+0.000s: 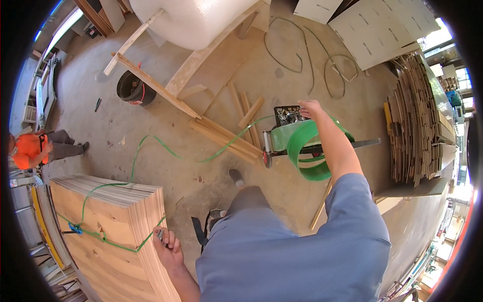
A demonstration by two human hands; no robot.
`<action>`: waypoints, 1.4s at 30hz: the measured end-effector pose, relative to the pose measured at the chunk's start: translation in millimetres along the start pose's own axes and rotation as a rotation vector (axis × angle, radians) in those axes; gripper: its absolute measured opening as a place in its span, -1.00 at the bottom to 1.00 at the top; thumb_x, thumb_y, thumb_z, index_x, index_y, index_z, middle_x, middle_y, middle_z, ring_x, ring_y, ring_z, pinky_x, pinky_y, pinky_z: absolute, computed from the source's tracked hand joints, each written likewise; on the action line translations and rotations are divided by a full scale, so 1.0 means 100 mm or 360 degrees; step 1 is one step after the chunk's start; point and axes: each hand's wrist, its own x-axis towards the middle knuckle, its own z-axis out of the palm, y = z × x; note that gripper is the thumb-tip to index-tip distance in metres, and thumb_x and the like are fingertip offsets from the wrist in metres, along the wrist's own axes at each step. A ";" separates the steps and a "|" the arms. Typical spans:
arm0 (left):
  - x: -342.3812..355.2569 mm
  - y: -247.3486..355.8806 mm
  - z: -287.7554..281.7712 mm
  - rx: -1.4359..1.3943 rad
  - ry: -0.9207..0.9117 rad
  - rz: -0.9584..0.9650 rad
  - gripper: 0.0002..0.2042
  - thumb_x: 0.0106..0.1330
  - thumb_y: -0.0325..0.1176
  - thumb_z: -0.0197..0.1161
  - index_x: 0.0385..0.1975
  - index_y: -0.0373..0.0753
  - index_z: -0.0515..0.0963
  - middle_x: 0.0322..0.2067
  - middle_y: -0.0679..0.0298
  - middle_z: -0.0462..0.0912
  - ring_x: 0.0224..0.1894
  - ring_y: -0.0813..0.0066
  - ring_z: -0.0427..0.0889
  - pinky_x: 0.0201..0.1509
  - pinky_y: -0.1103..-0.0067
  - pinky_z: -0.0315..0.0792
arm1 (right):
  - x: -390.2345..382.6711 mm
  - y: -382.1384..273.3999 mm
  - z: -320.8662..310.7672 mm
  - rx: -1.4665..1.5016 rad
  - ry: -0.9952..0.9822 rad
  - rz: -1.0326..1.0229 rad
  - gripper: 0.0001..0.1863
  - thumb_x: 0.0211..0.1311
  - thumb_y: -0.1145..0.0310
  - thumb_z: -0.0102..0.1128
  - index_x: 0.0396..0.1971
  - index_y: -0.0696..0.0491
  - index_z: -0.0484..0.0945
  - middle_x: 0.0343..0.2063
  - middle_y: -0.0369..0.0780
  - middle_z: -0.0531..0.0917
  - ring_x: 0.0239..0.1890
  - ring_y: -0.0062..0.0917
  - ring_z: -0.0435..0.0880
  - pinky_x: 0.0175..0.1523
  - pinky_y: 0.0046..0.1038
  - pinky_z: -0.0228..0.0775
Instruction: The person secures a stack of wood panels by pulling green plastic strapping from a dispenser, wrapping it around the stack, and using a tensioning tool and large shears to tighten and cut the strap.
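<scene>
The person's left grip [171, 250] was closed around a small grey metal piece [161, 235], near the right edge of an upright stack of wooden panels [98, 261]. A green strap [137, 250] crossed the face of that stack, passed over its top and trailed across the concrete floor [166, 118] toward a low cart; a blue clamp [75, 229] sat on the strap at the stack's left. The right grip [312, 109] reached to the edge of a black tray [276, 117] of small metal parts; whether its fingers held anything could not be told. Beside the tray, below the outstretched arm, was a green strapping roll [316, 174]. A person in orange [34, 150] stood far left.
</scene>
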 end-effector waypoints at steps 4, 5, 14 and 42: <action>-0.16 0.09 -0.13 0.0092 -0.0033 -0.0029 -0.62 0.37 -0.06 0.23 -0.10 -0.23 0.34 -0.52 0.42 0.21 -0.59 0.73 0.15 -0.68 0.81 0.08 | -0.07 0.08 0.03 -0.1174 0.0667 -0.0215 -0.50 0.11 0.11 0.32 -0.13 0.24 0.53 -0.29 -0.01 0.62 -0.19 -0.11 0.63 -0.04 -0.11 0.50; -0.23 0.12 -0.21 0.0088 -0.0018 -0.0015 -0.62 0.37 -0.06 0.23 -0.10 -0.23 0.34 -0.52 0.42 0.21 -0.59 0.73 0.15 -0.68 0.81 0.08 | -0.22 0.15 0.19 -0.1705 0.0797 -0.0377 -0.46 0.10 0.10 0.28 -0.08 0.26 0.50 -0.22 0.06 0.61 -0.09 -0.01 0.60 0.07 -0.07 0.45; -1.05 0.26 -1.16 -0.0962 0.0050 0.0293 -0.64 0.33 -0.33 0.01 0.10 -0.32 0.35 -0.02 0.08 0.43 -0.10 0.22 0.48 0.02 0.43 0.51 | -2.59 1.46 3.21 -0.1497 -0.1137 -0.1049 -0.59 0.18 0.29 0.24 0.00 0.15 0.53 -0.11 -0.09 0.62 -0.02 -0.30 0.60 0.12 -0.35 0.42; -4.37 1.48 -6.30 -0.1168 0.1209 0.1334 -0.85 0.42 -0.40 0.13 -0.14 -0.32 0.51 -0.21 0.22 0.61 -0.47 0.63 0.43 -0.42 0.68 0.38 | -7.54 4.71 7.48 -0.1670 -0.2650 -0.0586 -0.78 0.23 0.46 0.12 -0.16 0.21 0.59 -0.33 -0.23 0.69 -0.29 -0.55 0.64 -0.11 -0.49 0.49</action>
